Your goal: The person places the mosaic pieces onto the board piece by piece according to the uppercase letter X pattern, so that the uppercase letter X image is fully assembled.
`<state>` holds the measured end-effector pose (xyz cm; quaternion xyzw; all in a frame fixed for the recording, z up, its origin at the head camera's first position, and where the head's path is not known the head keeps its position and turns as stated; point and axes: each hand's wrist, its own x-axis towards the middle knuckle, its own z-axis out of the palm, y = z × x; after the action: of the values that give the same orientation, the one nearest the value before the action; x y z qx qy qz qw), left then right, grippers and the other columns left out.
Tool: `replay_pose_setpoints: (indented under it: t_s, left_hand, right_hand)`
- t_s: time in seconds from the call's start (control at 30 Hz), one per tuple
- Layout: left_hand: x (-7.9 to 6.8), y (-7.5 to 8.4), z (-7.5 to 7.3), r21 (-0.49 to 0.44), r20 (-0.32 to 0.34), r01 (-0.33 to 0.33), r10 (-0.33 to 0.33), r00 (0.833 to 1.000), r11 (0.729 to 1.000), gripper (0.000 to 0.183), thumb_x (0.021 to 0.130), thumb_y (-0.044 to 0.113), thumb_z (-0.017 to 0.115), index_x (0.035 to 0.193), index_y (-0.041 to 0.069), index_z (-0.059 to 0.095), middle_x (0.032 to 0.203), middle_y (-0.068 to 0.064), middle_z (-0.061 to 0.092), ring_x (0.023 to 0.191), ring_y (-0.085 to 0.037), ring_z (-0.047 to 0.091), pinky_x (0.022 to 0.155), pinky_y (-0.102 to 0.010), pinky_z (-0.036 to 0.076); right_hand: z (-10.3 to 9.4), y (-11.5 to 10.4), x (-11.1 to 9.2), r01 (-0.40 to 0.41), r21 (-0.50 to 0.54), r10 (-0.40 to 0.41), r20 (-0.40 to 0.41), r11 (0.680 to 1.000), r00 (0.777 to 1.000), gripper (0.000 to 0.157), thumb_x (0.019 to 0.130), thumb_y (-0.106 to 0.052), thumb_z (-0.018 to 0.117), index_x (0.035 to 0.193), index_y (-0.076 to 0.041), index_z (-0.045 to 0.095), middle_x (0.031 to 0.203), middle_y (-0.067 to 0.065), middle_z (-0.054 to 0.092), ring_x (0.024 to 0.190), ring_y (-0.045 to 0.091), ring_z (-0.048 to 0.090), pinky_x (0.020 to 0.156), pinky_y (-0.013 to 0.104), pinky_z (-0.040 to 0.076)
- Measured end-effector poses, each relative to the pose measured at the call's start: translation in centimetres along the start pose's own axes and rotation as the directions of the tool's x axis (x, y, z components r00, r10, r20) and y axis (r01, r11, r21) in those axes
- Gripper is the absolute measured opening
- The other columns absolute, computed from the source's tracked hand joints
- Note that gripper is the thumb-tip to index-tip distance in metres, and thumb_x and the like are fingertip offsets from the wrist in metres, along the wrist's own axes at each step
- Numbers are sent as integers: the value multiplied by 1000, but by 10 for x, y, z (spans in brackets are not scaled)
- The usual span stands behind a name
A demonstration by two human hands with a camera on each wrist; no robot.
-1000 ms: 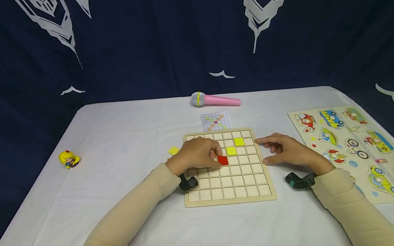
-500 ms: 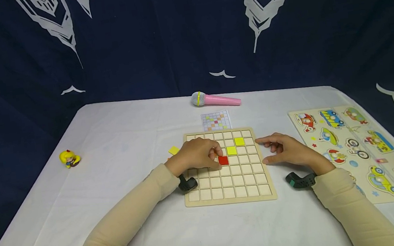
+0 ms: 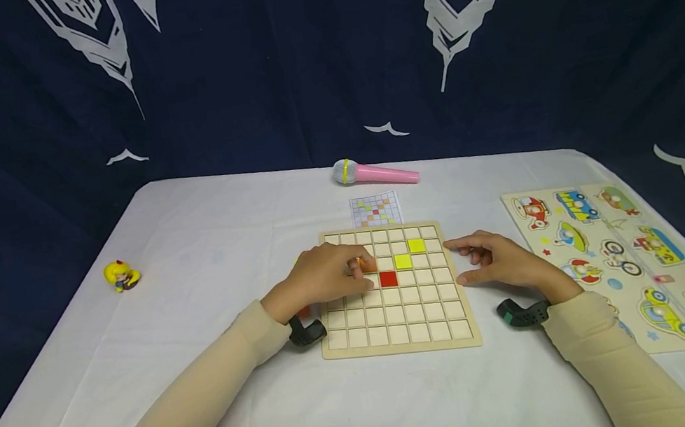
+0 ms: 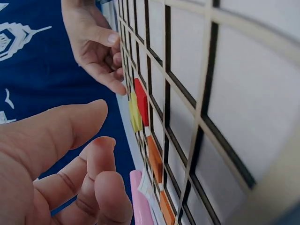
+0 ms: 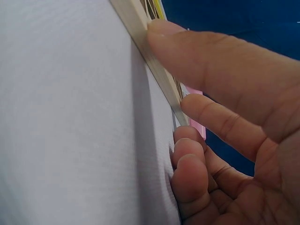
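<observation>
White tablecloth [image 3: 223, 220], navy drape [image 3: 276, 73] on the far side; left hand [image 3: 325, 272] hovers over the board [image 3: 399, 349], thumb and fingertips parted, gripping nothing; right hand [image 3: 495, 259] just touches its right edge, thumb and index apart. My worry's a brushing fingertip or bumped board unseating something; its cells hold a red tile [image 3: 389, 279], two yellow tiles [image 3: 403, 262] and orange tiles [image 4: 154, 160].

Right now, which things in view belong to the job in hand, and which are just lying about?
Seemingly in the job:
grid board, touched by the right hand
red tile
yellow tiles
orange tiles
pattern card

Apparently just lying about:
pink microphone
yellow-haired figurine
vehicle puzzle board
</observation>
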<state>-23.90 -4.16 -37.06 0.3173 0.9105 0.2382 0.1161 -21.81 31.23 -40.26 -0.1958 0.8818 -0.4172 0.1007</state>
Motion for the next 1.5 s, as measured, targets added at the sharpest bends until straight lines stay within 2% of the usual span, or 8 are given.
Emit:
replay_pose_setpoints:
  t_s: [0.2, 0.37, 0.57, 0.73, 0.9, 1.07, 1.3, 1.5]
  left_hand:
    - [-16, -9, -7, -54, -69, -16, 12, 998, 998, 31, 96, 26, 80, 126, 18, 75, 93, 13, 71, 68, -4, 60, 67, -30, 48]
    - [-27, -16, -15, -89, -118, -36, 26, 993, 995, 32, 95, 21, 76, 127, 15, 76, 93, 12, 73, 77, -5, 64, 71, -30, 51]
    - [-37, -29, -27, -185, -105, -86, 67, 992, 979, 36, 97, 15, 76, 133, 10, 74, 95, 11, 75, 87, -11, 67, 79, -33, 55]
    - [-39, -39, -36, -264, -93, -112, 90, 992, 958, 37, 98, 10, 75, 135, 4, 71, 97, 8, 77, 93, -16, 69, 89, -37, 57]
    - [-38, -53, -41, -296, -109, -89, 59, 992, 951, 33, 101, 8, 71, 134, 3, 72, 99, 3, 77, 97, -21, 69, 93, -42, 56]
    - [-37, -72, -43, -306, -133, -41, 0, 991, 951, 31, 103, 8, 66, 133, 2, 72, 104, -5, 77, 102, -27, 68, 97, -44, 54]
    - [-35, -99, -44, -289, -99, 95, -128, 987, 953, 33, 104, 12, 68, 136, 6, 72, 115, -9, 73, 106, -29, 64, 98, -43, 51]
    - [-33, -107, -40, -275, -45, 140, -158, 986, 951, 39, 102, 8, 70, 141, 7, 70, 124, -12, 70, 106, -26, 59, 100, -41, 47]
  right_hand:
    - [0, -1, 0, 2, -3, -2, 1, 1000, 1000, 63, 90, -5, 87, 145, 10, 60, 114, 14, 57, 90, 18, 47, 76, 24, 44]
    - [0, -1, 0, -3, 5, 3, 0, 1000, 1000, 63, 90, -5, 87, 146, 9, 60, 115, 14, 57, 91, 18, 47, 76, 24, 44]
    - [0, -1, 0, -9, -4, 9, -3, 1000, 1000, 64, 89, -5, 87, 146, 9, 60, 116, 14, 57, 92, 19, 47, 77, 24, 44]
    - [0, 0, 1, -4, -1, 4, -4, 1000, 1000, 64, 89, -4, 87, 146, 10, 60, 115, 14, 57, 91, 18, 47, 76, 24, 44]
    - [0, 2, 1, 1, -5, -1, -5, 1000, 1000, 63, 89, -4, 87, 145, 10, 60, 114, 13, 57, 90, 18, 47, 75, 24, 44]
    - [0, 3, 1, 11, -12, -11, -9, 1000, 1000, 63, 89, -4, 87, 145, 9, 61, 113, 12, 56, 89, 17, 47, 74, 24, 43]
    - [0, 2, 1, 1, -9, -1, -2, 1000, 1000, 64, 89, -5, 87, 146, 9, 60, 113, 12, 56, 89, 18, 46, 74, 24, 43]
    - [0, 2, 1, -5, -8, 5, -2, 1000, 1000, 64, 89, -5, 87, 145, 9, 60, 112, 12, 56, 89, 17, 46, 74, 23, 43]
